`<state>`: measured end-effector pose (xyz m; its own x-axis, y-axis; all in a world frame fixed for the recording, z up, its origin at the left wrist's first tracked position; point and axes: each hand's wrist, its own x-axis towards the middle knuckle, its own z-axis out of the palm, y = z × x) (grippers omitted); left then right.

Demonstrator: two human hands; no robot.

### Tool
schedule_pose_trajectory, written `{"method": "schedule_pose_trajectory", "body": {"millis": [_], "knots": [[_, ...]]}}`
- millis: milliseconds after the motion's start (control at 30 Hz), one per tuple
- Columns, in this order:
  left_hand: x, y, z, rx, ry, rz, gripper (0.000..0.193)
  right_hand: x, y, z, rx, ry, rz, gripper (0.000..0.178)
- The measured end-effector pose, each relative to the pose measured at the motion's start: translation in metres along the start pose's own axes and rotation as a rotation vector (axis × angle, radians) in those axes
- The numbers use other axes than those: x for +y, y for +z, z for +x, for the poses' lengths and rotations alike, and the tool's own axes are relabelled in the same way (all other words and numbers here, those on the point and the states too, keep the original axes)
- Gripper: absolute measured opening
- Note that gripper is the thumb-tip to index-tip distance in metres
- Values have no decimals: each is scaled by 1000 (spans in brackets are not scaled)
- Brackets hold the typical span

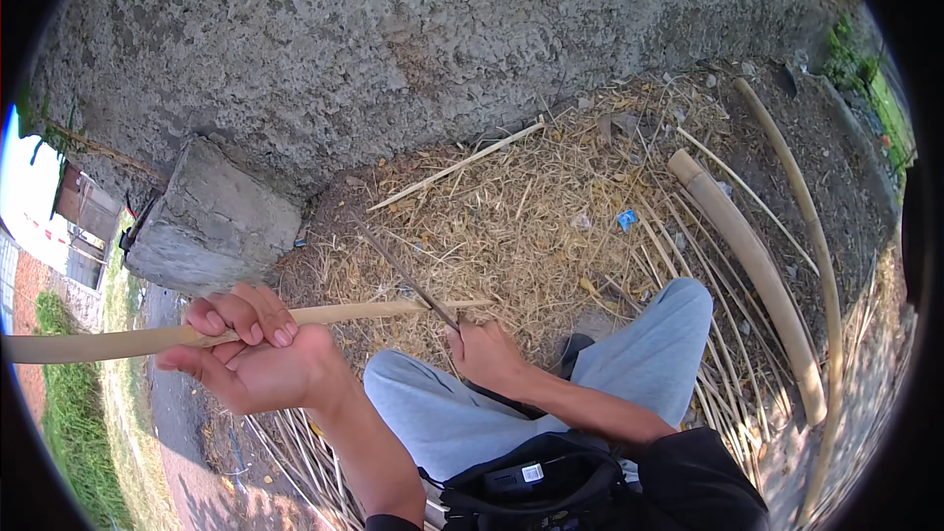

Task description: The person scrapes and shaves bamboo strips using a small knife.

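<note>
Left hand (264, 366) palm-up; strip (128, 342) in grasp

One left hand (258, 359) and one right hand (487, 359) make two. One knife (406, 273), one pale strip (359, 312) at the hands. Two bamboo poles: one thick pole (752, 261), one thinner pole (829, 305). One concrete block (221, 211). One blue wrapper (626, 220). Thin strips (305, 457) and shavings (511, 211) overlap too much to count.

We see a smooth, matt bamboo strip (354, 312), a knife blade (404, 271) of dull dark metal, soft cloth trousers (651, 344) and a rough, pitted cement-like wall (472, 39).
</note>
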<state>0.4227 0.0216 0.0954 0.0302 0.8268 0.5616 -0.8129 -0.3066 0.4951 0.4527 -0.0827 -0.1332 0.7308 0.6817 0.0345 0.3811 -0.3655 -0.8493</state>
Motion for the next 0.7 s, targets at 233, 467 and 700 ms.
{"method": "schedule_pose_trajectory", "body": {"millis": [233, 467, 700], "knots": [[-1, -1, 6, 82, 57, 69, 48, 37, 29, 11, -60, 90, -16, 28], [-5, -8, 22, 125, 32, 146, 47, 94, 64, 0, -65, 185, -94, 31], [1, -3, 15, 73, 76, 154, 48, 113, 90, -9, -110, 129, -77, 29]]}}
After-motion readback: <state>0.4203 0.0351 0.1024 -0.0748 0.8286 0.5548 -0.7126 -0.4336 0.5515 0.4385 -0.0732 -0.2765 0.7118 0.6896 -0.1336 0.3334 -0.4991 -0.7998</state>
